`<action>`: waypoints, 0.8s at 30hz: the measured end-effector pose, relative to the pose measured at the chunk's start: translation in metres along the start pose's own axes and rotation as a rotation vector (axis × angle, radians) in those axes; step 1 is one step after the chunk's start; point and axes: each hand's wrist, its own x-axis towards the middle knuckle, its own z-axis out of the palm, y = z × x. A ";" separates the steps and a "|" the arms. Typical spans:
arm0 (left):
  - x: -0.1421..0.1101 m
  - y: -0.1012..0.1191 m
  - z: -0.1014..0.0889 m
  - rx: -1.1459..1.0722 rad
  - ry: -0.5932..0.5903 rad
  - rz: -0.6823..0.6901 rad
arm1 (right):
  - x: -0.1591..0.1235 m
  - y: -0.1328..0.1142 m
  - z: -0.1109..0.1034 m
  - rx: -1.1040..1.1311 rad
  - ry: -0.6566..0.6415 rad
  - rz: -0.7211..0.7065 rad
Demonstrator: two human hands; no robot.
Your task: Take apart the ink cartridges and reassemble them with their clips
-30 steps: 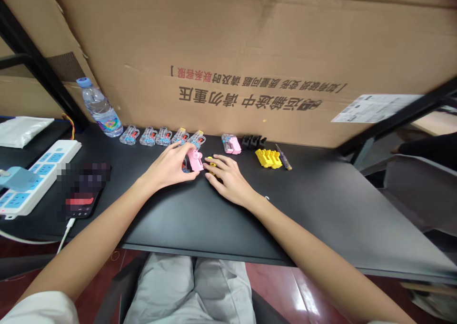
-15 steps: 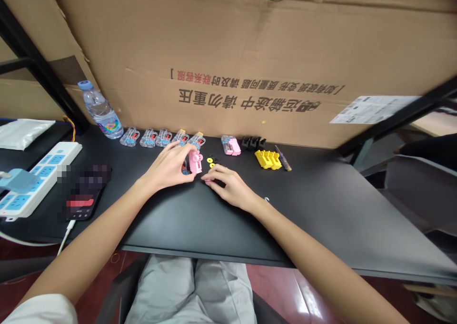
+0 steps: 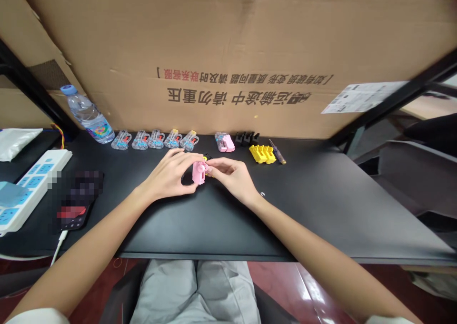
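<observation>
My left hand (image 3: 174, 174) grips a pink plastic toy part (image 3: 198, 172) between thumb and fingers, with a round knob on its face. The part is held a little above the black table. My right hand (image 3: 233, 176) has its thumb and fingertips pinched at the right side of this part, by the knob. A small pink piece in that pinch is mostly hidden by the fingertips. Just behind the hands lie small yellow and black rings (image 3: 205, 157), partly covered by them.
Several clear toy bodies (image 3: 141, 140) line the back, with a pink-and-clear one (image 3: 224, 142). Black parts (image 3: 247, 139), yellow parts (image 3: 263, 154) and a screwdriver (image 3: 277, 152) lie right of it. Leftward are a bottle (image 3: 89, 116), a phone (image 3: 80, 200) and a power strip (image 3: 34, 186).
My right hand has brought the small pink piece up to the pink toy part in my left hand. Left hand and part have shifted slightly toward me. The camera view has moved a little.
</observation>
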 end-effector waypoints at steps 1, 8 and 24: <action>0.000 0.000 0.001 -0.004 -0.008 0.002 | 0.000 0.000 0.000 0.015 0.005 0.008; -0.001 -0.001 0.004 0.002 -0.029 0.012 | -0.001 -0.003 -0.004 0.007 -0.027 0.049; -0.001 0.001 0.009 0.058 -0.010 0.079 | -0.003 0.000 -0.001 -0.078 -0.024 0.021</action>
